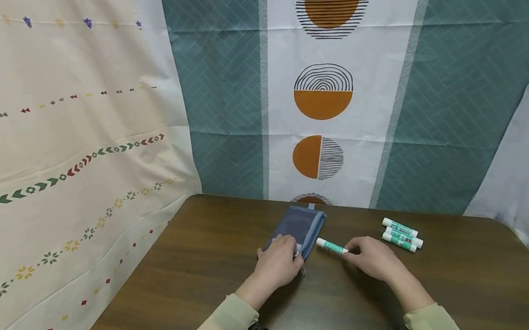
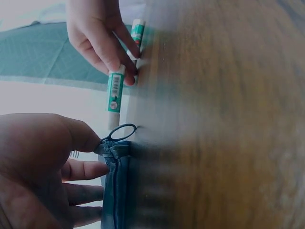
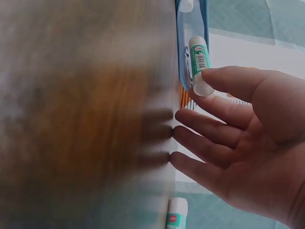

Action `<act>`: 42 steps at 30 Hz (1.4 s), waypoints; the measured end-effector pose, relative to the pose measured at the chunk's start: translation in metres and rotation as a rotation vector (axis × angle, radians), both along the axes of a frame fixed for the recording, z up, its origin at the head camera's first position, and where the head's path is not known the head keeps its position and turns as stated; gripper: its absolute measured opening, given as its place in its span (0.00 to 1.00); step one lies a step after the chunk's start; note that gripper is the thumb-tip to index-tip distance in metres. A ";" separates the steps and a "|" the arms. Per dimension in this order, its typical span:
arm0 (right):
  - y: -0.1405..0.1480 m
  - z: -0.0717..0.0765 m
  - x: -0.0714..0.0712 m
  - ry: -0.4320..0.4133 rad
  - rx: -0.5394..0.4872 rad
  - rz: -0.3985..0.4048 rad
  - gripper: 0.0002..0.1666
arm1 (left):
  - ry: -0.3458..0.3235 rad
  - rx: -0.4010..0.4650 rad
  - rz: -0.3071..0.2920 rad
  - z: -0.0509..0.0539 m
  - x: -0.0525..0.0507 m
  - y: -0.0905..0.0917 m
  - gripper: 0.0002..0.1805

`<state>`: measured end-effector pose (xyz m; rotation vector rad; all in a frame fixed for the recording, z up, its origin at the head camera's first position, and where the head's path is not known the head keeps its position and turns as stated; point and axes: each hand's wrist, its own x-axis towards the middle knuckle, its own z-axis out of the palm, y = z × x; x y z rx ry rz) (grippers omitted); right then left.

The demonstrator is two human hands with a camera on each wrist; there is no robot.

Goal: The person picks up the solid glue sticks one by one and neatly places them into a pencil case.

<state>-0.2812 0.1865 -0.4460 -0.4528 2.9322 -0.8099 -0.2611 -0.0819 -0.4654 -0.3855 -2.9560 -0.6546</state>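
Observation:
A blue-grey zippered pouch point(image 1: 298, 223) lies on the table, its near end under my left hand point(image 1: 278, 262). In the left wrist view the thumb and fingers pinch that end beside the zipper point(image 2: 116, 167), where a dark loop point(image 2: 123, 131) sticks out. My right hand point(image 1: 373, 258) pinches a white glue stick with a green label point(image 1: 332, 246) between thumb and index finger. The stick points toward the pouch's near right side. In the right wrist view a white round end point(image 3: 186, 5) shows at the pouch, partly cut off by the frame.
Three more glue sticks point(image 1: 402, 236) lie close together at the back right of the brown wooden table point(image 1: 465, 297). Behind the table's far edge hangs a green and white patterned cloth point(image 1: 363, 116). A pale embroidered cloth point(image 1: 68, 208) drapes along the left.

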 end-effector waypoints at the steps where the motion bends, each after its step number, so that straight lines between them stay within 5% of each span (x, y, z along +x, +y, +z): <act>1: -0.001 0.000 0.000 0.007 0.003 0.005 0.12 | 0.002 -0.001 0.000 0.000 0.000 0.000 0.10; 42: -0.051 0.001 -0.024 0.055 0.118 0.025 0.07 | -0.020 -0.002 0.007 0.002 -0.001 0.001 0.10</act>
